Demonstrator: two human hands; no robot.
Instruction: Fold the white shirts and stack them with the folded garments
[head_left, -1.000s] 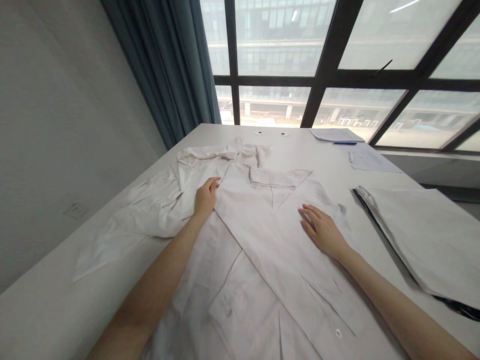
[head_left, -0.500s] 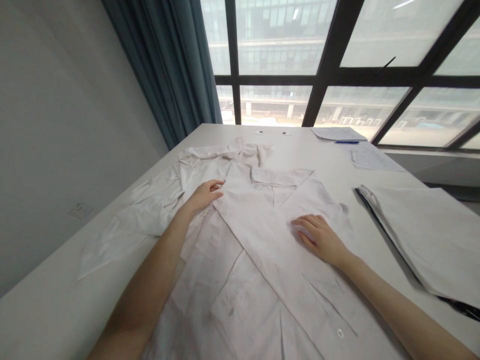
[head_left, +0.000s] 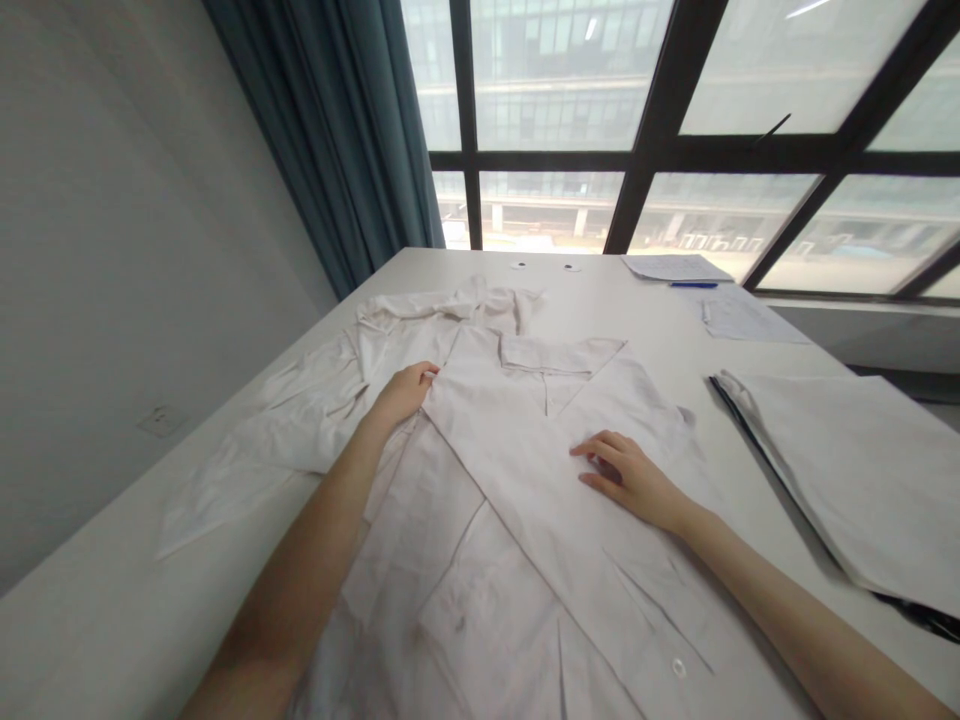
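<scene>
coat (head_left: 517, 440) lies spread on the counter (head_left: 592, 305), its collar (head_left: 551, 352) at the far end and its body running toward the near edge of the view, an arrangement that probably keeps the front within reach of both arms. one front panel crosses over the other, its edge slanting from far left to near right; a button (head_left: 679, 668) shows at the near right. the left grip (head_left: 409, 392) is at the coat's left edge, left of the collar, fingers curled; whether they pinch cloth i cannot tell, since the fingertips are partly hidden, but a hand there would likely be steadying that edge. the right grip (head_left: 634, 485) is released, fingers loosely bent and parted with nothing between them, over the right panel, nearer than the collar; it may be there to smooth the cloth. so the coat lies between the two grips and under the right one, most of it nearer than both. rumpled cloth (head_left: 300, 425) lies left of the left grip, perhaps pushed aside for room; whether it joins the coat is unclear. a folded stack (head_left: 862, 470) lies to the right, apart from the coat.
</scene>
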